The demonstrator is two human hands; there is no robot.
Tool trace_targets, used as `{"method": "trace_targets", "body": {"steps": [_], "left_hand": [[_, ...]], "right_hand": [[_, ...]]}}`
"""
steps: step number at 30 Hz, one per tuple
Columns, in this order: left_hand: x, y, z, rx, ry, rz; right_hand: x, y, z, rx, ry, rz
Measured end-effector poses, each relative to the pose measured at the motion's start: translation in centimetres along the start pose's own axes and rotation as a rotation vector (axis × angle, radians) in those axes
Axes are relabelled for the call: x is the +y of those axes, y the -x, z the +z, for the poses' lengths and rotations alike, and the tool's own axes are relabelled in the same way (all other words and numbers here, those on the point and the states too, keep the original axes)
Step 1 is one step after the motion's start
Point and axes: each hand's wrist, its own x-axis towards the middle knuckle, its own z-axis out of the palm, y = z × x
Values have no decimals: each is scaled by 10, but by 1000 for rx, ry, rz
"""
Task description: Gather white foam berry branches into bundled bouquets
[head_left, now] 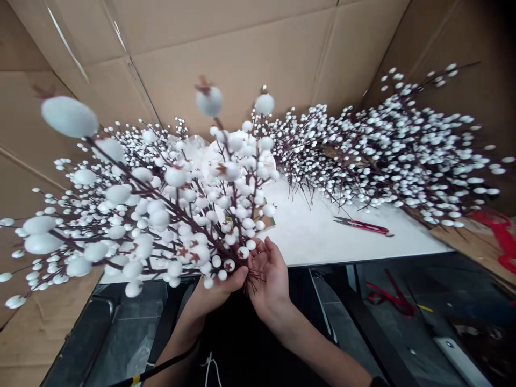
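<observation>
A big bunch of artificial white berry stems [159, 217] fans up and to the left from my two hands, just in front of the table edge. My left hand [220, 293] is closed round the lower stems, its thumb lying across them; its other fingers are hidden under the berries. Cupped against the cut stem ends, my right hand [271, 277] has its thumb and fingers bent round the brown stems. The thin stem ends stick out between both palms. White berries with brown star-shaped tips hide much of the table behind.
More white berry stems [387, 150] are piled along the back right of the white table [310, 231]. Red-handled thread snips [363, 226] lie near its front edge. Cardboard walls [242, 59] enclose the back and sides. A red tool handle [497, 236] is at far right.
</observation>
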Motion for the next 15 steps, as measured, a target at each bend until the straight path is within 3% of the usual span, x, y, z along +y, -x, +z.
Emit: {"method": "trace_targets", "body": {"steps": [4, 8, 13, 15], "left_hand": [[0, 4, 0, -64, -26, -52], [-2, 6, -3, -112, -56, -30], [5, 5, -1, -34, -162, 128], [7, 4, 0, 27, -321, 246]], "right_hand": [[7, -3, -3, 25, 45, 57], [4, -3, -14, -66, 293, -49], [-19, 3, -19, -226, 647, -213], [-27, 8, -17, -290, 826, -277]]}}
